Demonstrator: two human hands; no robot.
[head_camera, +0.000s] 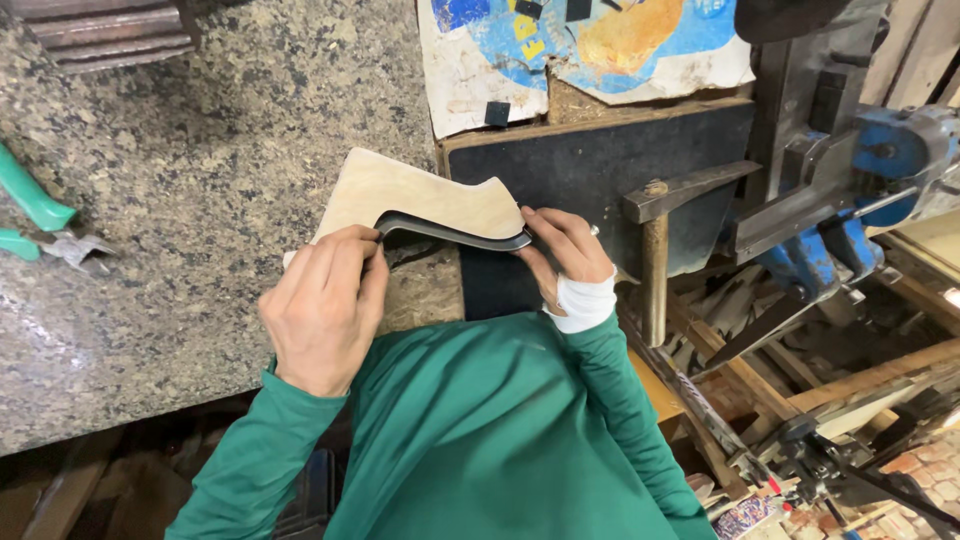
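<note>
Hands grip both ends: my left hand (325, 305) closed on the tan sole piece (420, 198), my right hand (562, 255) pinching the dark strip (455, 232) along its curve, over the granite bench (200, 180), so edges match.

Pale boot-shaped leather piece (415, 195) lay across granite slab (200, 150) and dark board (600, 170), between left hand (325, 305) and right hand (562, 255). Wooden-handled hammer (655, 235) right of board; green-handled pliers (40, 225) far left.

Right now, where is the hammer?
In the head view the hammer stands right of centre, its head against the black board, just beyond the right hand and beside the blue machine.
</note>
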